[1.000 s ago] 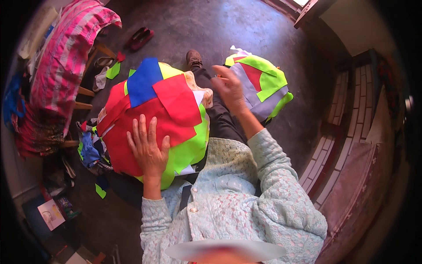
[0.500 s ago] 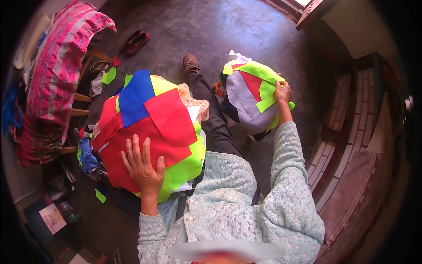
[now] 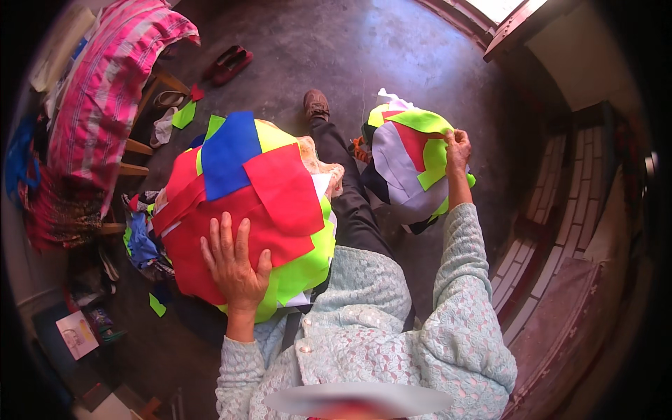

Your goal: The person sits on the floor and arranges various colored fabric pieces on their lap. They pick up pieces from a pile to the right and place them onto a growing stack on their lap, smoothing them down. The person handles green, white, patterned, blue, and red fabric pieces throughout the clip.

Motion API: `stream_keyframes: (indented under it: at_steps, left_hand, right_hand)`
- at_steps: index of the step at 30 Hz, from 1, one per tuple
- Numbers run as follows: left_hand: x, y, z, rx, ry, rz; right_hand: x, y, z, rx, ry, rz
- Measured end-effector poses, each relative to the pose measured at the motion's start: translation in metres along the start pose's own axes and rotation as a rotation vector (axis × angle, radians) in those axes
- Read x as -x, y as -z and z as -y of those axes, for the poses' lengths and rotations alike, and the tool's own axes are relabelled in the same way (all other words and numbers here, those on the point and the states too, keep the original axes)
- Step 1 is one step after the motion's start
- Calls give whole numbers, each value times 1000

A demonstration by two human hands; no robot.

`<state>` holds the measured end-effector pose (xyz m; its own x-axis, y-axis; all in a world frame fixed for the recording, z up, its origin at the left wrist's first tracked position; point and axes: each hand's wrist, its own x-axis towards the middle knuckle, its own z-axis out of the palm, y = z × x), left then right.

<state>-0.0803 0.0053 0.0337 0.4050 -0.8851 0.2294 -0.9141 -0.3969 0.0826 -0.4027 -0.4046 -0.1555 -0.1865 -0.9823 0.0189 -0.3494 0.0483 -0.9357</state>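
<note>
A large heap of cloth pieces sits at my left, with a broad red piece (image 3: 203,245), a red square (image 3: 285,189) and a blue piece (image 3: 229,154) on top. My left hand (image 3: 238,273) lies on the broad red piece, fingers stretched out. Lime-green cloth (image 3: 308,262) shows along the heap's near right side. Farther off to the right is a smaller pile with grey cloth (image 3: 395,164) and a red piece (image 3: 411,142). There my right hand (image 3: 458,150) pinches the edge of a lime-green cloth piece (image 3: 423,121); its fingertips are partly hidden.
My outstretched leg (image 3: 353,210) lies between the two piles. A pink checked cloth (image 3: 105,91) hangs over a wooden chair (image 3: 133,169) at the left. Dark red shoes (image 3: 228,65) and green scraps (image 3: 184,114) are on the floor (image 3: 301,49). White bricklike blocks (image 3: 560,210) line the right.
The whole view has shifted slightly, so most things appear farther right. My right fingers have drawn together on the lime-green edge. My left hand stays flat on the red cloth.
</note>
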Motion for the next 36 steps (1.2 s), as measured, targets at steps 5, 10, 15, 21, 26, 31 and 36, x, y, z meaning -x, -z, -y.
stream_keyframes:
  at_steps: [5, 10, 15, 21, 26, 31, 36]
  left_hand:
    - [1, 0, 1, 14, -3, -8]
    - [1, 0, 1, 48, -14, -45]
    - [4, 2, 5, 104, -12, -71]
    - [7, 23, 18, 628, 36, -233]
    - [17, 49, -9, 1639, 129, 14]
    - [46, 44, 4, 2091, 313, 225]
    - [49, 71, 21, 1986, 469, 32]
  right_hand:
    - [29, -4, 91, -608, 109, 231]
    - [77, 7, 173, -1038, 140, 518]
    - [144, 5, 240, -1245, 135, 790]
    - [237, -7, 276, -1394, 8, 1003]
    - [302, -22, 268, -1461, -257, 1206]
    - [314, -35, 242, -1342, -189, 1483]
    - [293, -21, 222, -1160, -139, 1476]
